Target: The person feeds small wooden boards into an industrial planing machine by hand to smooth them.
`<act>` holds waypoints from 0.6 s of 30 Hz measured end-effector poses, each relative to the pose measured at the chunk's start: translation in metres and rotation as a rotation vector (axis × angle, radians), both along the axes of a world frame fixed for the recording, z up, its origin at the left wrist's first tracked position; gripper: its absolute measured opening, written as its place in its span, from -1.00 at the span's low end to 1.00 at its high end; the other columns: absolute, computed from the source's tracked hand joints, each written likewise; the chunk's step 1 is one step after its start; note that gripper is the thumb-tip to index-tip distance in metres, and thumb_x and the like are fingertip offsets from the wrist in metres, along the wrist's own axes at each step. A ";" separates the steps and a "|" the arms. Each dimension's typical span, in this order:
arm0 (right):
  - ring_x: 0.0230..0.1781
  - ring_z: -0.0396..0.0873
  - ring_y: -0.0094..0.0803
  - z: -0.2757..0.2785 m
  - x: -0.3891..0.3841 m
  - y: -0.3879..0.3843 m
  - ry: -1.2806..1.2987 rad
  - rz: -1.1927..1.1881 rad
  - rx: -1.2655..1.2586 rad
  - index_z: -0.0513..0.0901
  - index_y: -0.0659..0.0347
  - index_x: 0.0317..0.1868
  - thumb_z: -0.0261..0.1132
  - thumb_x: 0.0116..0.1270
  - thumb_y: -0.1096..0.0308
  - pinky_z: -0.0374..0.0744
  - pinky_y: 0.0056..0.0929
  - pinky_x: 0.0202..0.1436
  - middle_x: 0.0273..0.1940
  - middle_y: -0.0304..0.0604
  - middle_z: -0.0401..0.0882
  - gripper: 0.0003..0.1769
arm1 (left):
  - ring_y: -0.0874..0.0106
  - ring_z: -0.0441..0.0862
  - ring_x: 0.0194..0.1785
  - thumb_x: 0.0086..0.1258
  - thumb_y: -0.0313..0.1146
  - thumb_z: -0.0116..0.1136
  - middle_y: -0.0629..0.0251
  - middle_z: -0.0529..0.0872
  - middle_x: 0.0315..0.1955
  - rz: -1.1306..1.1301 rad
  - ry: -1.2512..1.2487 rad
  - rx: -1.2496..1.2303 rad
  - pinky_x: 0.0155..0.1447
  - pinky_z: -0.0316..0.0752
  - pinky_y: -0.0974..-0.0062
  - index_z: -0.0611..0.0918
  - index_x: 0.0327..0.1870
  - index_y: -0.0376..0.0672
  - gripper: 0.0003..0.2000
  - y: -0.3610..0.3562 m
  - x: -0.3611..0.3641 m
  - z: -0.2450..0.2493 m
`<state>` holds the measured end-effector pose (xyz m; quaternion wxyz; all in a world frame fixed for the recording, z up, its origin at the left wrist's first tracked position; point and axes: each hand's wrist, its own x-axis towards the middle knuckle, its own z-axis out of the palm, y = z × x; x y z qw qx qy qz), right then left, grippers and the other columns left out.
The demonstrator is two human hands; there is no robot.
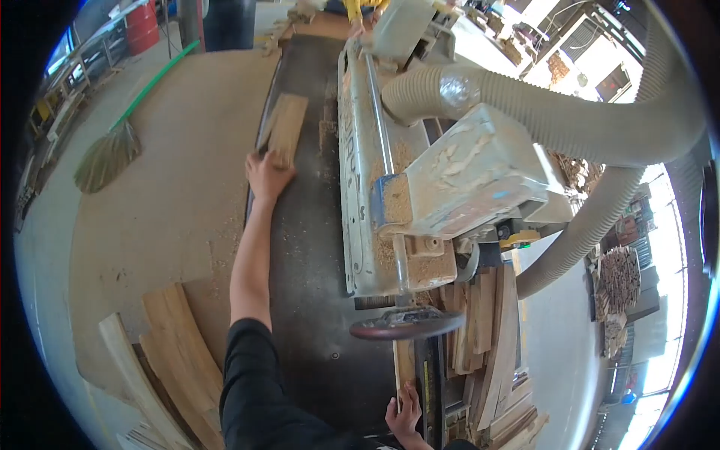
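Observation:
My left hand point(270, 176), arm stretched forward, grips the near end of a short wooden board point(286, 127) on the dark metal machine table point(307, 300). The board's far end points away from me. Close to my body, my right hand point(405, 417) holds a narrow wooden strip point(405, 364), thumb on one side and fingers on the other. The strip runs forward beneath a round handwheel point(407, 323), where its far part is hidden. Beside the table stands a sawdust-covered woodworking machine point(465, 176).
A ribbed dust hose point(555, 112) curves off the machine to the right. Wooden boards point(176, 345) lie at lower left, and more wood pieces point(484, 330) are stacked at right. A green-handled broom point(112, 154) lies at left. At the far end is another person's yellow sleeve point(364, 7).

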<state>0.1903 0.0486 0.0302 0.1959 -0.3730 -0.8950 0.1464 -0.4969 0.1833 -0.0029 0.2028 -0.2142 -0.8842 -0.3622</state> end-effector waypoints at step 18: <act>0.57 0.20 0.38 0.020 0.008 -0.043 0.050 -0.100 -0.153 0.23 0.30 0.59 0.38 0.37 0.52 0.36 0.20 0.57 0.57 0.35 0.17 -0.18 | -0.27 0.38 0.39 -0.14 0.07 0.68 -0.35 0.42 0.32 -0.071 -0.225 -0.222 0.39 0.35 -0.23 0.57 0.40 -0.27 0.00 -0.318 0.489 0.036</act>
